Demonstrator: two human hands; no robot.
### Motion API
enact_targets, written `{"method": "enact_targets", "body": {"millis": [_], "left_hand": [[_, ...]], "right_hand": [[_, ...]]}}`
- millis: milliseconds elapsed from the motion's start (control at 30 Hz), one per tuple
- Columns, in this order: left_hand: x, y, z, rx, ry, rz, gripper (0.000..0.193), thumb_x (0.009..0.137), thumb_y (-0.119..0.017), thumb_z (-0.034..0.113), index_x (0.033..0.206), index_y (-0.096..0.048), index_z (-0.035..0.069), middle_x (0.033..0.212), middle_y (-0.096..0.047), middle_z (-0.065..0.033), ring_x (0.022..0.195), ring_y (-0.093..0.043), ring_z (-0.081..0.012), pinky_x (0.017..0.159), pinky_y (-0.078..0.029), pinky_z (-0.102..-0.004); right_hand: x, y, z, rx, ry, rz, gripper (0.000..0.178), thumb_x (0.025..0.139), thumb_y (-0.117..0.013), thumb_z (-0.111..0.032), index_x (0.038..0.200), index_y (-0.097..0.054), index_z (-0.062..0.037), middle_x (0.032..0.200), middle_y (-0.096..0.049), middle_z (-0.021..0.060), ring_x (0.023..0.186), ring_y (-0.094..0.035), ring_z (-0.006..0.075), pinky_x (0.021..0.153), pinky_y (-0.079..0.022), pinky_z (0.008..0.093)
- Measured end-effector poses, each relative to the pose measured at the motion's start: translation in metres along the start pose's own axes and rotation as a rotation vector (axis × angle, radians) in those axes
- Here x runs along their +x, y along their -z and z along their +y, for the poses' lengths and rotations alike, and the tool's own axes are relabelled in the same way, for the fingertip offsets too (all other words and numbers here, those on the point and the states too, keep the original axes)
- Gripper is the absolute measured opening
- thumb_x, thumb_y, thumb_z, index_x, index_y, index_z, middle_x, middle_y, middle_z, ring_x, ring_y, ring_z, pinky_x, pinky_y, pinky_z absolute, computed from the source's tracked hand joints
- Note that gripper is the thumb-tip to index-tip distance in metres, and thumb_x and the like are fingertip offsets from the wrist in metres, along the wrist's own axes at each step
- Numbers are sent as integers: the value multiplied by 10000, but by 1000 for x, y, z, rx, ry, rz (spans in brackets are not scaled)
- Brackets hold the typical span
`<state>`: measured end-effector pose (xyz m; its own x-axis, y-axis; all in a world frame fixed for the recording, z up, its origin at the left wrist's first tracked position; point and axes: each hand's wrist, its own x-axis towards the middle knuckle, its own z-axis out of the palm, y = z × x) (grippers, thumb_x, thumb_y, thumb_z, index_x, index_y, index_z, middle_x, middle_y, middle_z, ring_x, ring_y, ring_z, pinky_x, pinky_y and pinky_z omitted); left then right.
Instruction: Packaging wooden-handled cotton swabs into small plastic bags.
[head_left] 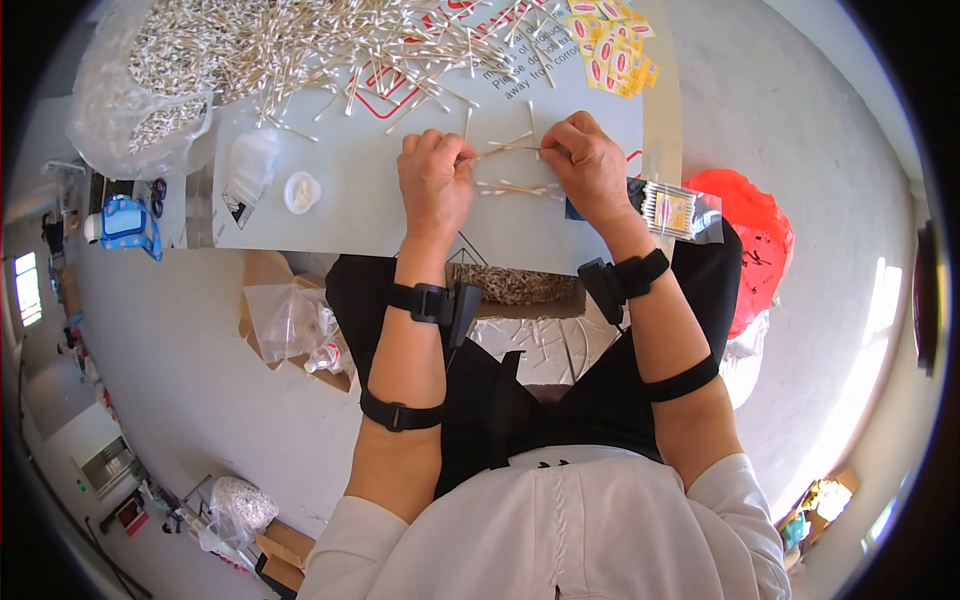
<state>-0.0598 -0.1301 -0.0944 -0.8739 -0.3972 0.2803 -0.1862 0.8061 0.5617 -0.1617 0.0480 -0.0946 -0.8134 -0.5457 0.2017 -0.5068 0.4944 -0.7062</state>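
Pinching cotton sticks (pixel 508 146) between thumb and finger of the left hand (pixel 436 185). Pinching at the other side with the right hand (pixel 588 165), also thumb to finger. A tight grip on cotton sticks in both, but too small to tell how many in each. Near each other, just over the grey bench (pixel 340 220), with the cotton sticks in the gap. Just below, a small loose bunch (pixel 518 188), flat on the bench. On the far side, a big messy heap (pixel 300 45), partly in a clear bag (pixel 95 125). To the left, a little white dish (pixel 302 192). Up to the right, yellow packets (pixel 613 48). By the right wrist, a see-through pack (pixel 668 210) of more sticks.
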Motion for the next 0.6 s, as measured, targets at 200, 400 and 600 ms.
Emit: {"method": "enact_targets", "body": {"millis": [200,400,600], "left_hand": [[1,21,13,-114,-7,64,141,714,-714,-2,790,-642,93,801,-590,-38,866,-541,-283,758,-470,-390],[-44,59,32,-281,54,-417,94,749,-702,1,810,-637,33,826,-602,-54,888,-550,-243,814,-451,-361],[-51,35,29,-311,188,-316,97,783,-696,29,864,-645,12,825,-605,-90,811,-588,-227,755,-486,-317]], "right_hand": [[-7,31,-6,284,-44,-58,65,784,-677,-15,825,-632,-35,848,-566,103,709,-594,278,634,-467,346],[-60,63,-26,322,76,-369,75,796,-676,-9,822,-610,-33,850,-559,118,739,-599,313,657,-473,371],[-77,54,-32,189,-15,-410,190,772,-742,-87,893,-600,-51,885,-571,121,786,-619,331,687,-497,412]]}}
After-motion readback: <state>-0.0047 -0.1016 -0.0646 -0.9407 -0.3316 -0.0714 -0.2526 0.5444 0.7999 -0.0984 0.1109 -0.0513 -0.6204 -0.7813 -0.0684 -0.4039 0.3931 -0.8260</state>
